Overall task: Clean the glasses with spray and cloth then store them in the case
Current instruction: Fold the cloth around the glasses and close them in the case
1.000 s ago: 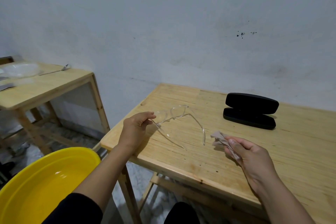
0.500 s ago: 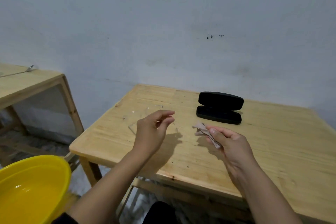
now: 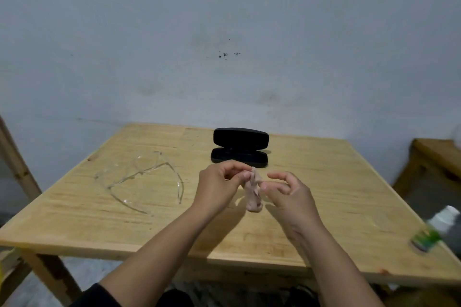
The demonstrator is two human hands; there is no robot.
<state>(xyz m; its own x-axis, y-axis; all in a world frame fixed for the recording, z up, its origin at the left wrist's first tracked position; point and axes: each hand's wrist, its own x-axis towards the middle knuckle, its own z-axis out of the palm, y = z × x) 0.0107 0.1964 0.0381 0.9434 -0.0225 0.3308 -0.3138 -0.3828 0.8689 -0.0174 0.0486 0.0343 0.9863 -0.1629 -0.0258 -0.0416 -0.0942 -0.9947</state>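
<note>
Clear-framed glasses lie with their arms unfolded on the left part of the wooden table. A black glasses case stands open at the table's far middle. A small pinkish cloth hangs crumpled between my hands above the table's middle. My left hand pinches its top edge with thumb and fingers. My right hand holds the cloth's right side with the thumb and a bent finger. A spray bottle with a white cap and green label lies blurred at the table's right edge.
A grey wall rises right behind the table. A wooden post of another table stands at the left edge. Another wooden piece of furniture sits low at the far right.
My left hand let go of the glasses, which now lie on the table, and came over to the cloth. The view swung to the right; the yellow basin left the frame.
</note>
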